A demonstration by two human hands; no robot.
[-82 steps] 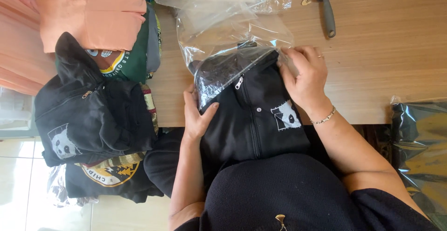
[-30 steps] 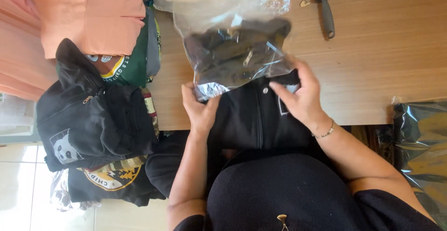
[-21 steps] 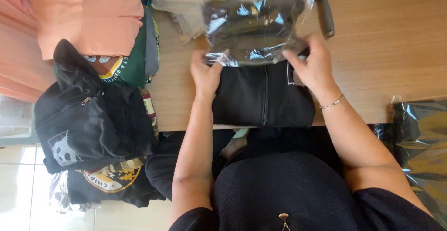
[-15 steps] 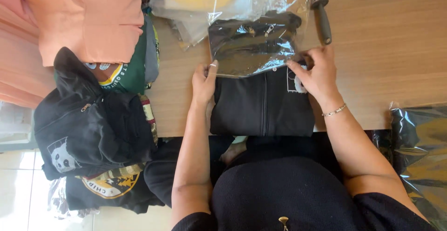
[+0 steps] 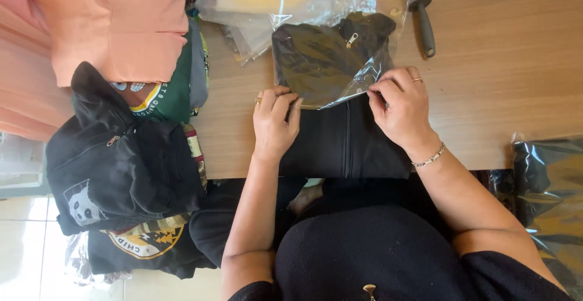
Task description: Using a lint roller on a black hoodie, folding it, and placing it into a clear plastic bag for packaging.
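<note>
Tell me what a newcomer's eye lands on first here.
At centre, the left hand and right hand grip the mouth of a clear plastic bag half drawn over a folded black zip jacket on the wooden table. To the left sits a heap of folded clothes below peach fabric.

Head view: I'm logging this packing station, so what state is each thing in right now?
black zip jacket: folded, zipped, far half inside the bag.
clear plastic bag: open at the near edge, partly pulled over the jacket.
left hand: gripping the bag's edge.
right hand: pinching the bag's edge.
pile of clothes: folded, stacked, unbagged.
lint roller: lying on the wooden table.
</note>
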